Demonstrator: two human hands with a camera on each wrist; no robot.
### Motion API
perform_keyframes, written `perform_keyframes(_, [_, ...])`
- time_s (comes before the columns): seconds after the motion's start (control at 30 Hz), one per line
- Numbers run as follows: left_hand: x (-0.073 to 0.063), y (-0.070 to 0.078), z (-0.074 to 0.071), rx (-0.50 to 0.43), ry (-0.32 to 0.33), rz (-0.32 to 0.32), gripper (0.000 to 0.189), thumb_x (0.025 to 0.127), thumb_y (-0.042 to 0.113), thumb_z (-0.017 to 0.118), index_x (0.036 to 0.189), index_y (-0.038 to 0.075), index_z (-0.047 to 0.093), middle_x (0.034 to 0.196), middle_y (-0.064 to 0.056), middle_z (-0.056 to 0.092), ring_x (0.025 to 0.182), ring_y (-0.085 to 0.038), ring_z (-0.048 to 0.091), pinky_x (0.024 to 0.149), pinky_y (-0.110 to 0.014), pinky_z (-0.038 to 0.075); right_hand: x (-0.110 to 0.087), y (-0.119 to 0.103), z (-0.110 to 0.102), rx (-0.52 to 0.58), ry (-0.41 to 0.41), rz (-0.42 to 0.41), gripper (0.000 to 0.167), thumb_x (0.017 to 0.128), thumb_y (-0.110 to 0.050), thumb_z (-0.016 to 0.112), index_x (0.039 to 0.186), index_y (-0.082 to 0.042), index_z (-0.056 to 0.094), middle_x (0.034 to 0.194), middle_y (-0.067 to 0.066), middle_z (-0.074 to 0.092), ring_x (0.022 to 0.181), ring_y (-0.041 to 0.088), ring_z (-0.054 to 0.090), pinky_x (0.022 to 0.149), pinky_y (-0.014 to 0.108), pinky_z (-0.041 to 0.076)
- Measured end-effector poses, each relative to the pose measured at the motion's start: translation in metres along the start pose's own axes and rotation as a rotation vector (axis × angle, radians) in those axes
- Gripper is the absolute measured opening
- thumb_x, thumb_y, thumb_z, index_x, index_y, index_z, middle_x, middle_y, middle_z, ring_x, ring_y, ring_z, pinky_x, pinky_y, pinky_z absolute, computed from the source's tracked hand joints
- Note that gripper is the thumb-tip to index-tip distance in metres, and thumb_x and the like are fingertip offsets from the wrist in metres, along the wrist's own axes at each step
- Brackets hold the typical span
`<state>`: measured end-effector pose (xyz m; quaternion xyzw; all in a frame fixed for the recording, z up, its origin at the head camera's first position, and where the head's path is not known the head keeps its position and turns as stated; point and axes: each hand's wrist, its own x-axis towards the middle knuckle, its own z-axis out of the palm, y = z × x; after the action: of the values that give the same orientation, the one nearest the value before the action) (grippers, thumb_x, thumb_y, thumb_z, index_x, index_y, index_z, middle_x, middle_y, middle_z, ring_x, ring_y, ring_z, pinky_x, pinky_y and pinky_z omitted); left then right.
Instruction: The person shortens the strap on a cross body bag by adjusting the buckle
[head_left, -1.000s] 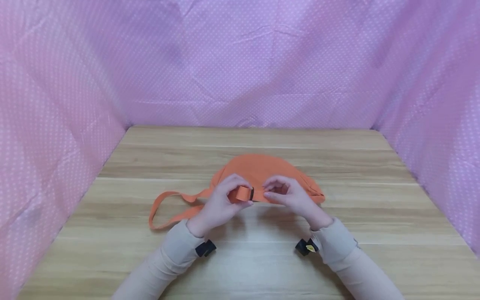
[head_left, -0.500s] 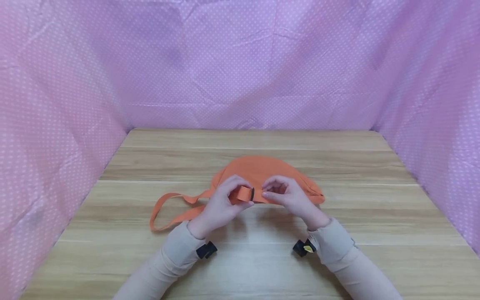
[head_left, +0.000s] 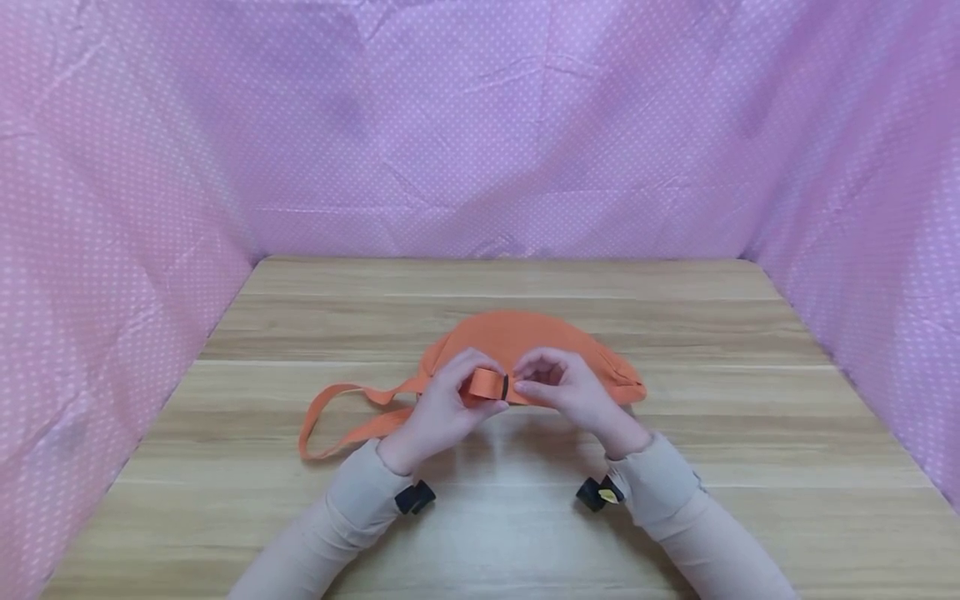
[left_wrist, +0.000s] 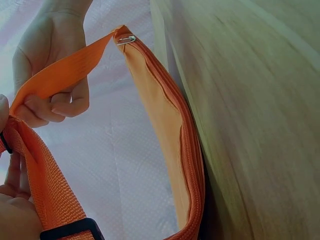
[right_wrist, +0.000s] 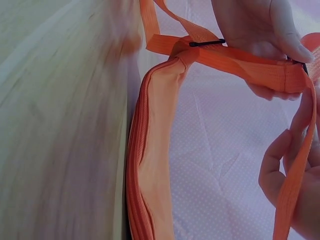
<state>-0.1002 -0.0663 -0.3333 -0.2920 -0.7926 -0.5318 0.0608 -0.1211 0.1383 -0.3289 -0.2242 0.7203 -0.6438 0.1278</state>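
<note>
An orange waist bag (head_left: 517, 337) lies on the table with its curved side facing away. My left hand (head_left: 442, 412) grips the bag's strap (head_left: 486, 383) at a black buckle (head_left: 505, 387), where the webbing forms a small loop. Just right of that buckle, my right hand (head_left: 577, 396) pinches the strap with thumb and index finger. In the left wrist view, webbing (left_wrist: 65, 70) runs from the bag's zipped end (left_wrist: 125, 39) past the right hand. A second black slider (right_wrist: 207, 43) sits on the strap in the right wrist view.
A loose loop of strap (head_left: 309, 425) lies on the wooden table (head_left: 225, 500) to the left. Pink dotted cloth (head_left: 495, 125) hangs behind the table and at both sides. Dark wrist cameras (head_left: 415, 497) show below the sleeves.
My right hand has moved slightly left, closer to the buckle. The left hand stays nearly in place with the strap loop, and the bag's right end has shifted slightly left.
</note>
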Motion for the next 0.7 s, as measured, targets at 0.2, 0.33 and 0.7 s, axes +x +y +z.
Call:
perform_keyframes(0.2, [-0.0024, 0.0000, -0.0008, 0.008, -0.008, -0.007, 0.043, 0.074, 0.002, 0.079, 0.111, 0.011, 0.057, 0.106, -0.002, 0.059, 0.100, -0.016, 0.055, 0.090, -0.034, 0.048, 0.0032, 0.0040, 0.0050, 0.034, -0.016, -0.035, 0.021, 0.084, 0.007, 0.062, 0.104, 0.012, 0.056, 0.086, -0.011, 0.065, 0.079, 0.005, 0.061, 0.069, 0.019, 0.051])
perform_keyframes(0.33, [-0.0022, 0.0017, -0.0013, 0.005, -0.010, -0.032, 0.055, 0.073, 0.002, 0.079, 0.120, 0.010, 0.051, 0.109, -0.005, 0.059, 0.100, -0.018, 0.057, 0.091, -0.038, 0.050, 0.0031, 0.0040, 0.0069, 0.071, -0.018, -0.028, 0.021, 0.085, 0.007, 0.062, 0.104, 0.012, 0.056, 0.085, -0.010, 0.065, 0.079, 0.005, 0.061, 0.069, 0.019, 0.051])
perform_keyframes(0.7, [-0.0007, 0.0053, -0.0014, 0.040, -0.040, -0.001, 0.060, 0.072, 0.002, 0.080, 0.124, 0.004, 0.049, 0.112, -0.006, 0.061, 0.104, -0.019, 0.057, 0.093, -0.035, 0.050, -0.0020, -0.0016, 0.0098, 0.094, 0.004, 0.050, 0.027, 0.084, 0.003, 0.066, 0.108, 0.012, 0.057, 0.085, -0.010, 0.067, 0.078, 0.006, 0.062, 0.069, 0.021, 0.054])
